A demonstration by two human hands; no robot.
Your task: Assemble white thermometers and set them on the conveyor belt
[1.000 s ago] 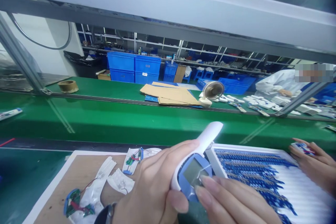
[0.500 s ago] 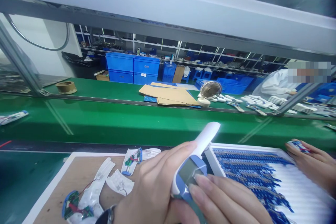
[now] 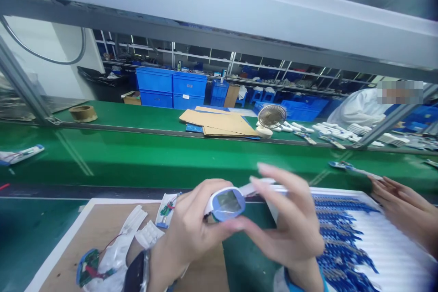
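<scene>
My left hand [image 3: 191, 223] is closed around a white handheld device [image 3: 230, 204] with a blue oval face and a small grey screen, possibly a thermometer. Its screen is turned up toward me, and its white handle points away to the right. Beside it, my right hand [image 3: 290, 219] has its fingers spread and slightly blurred. The right thumb tip meets the left thumb at the device's lower edge, while the other fingertips hover by the handle. Opened white shells [image 3: 126, 228] with a green circuit board [image 3: 89, 267] and wires lie on the brown board [image 3: 68, 255] at left.
A white tray [image 3: 386, 246] of blue parts [image 3: 345, 232] stands at right. Another person's hand [image 3: 404, 205] reaches over it, at a similar device [image 3: 352, 169] on the green belt [image 3: 164, 159]. Beyond are cardboard sheets [image 3: 219, 124], a fan [image 3: 272, 116] and a tape roll [image 3: 83, 113].
The device has turned and moved slightly left and up. My right hand's fingers have lifted off its screen and spread. The other person's hand has moved its device onto the belt.
</scene>
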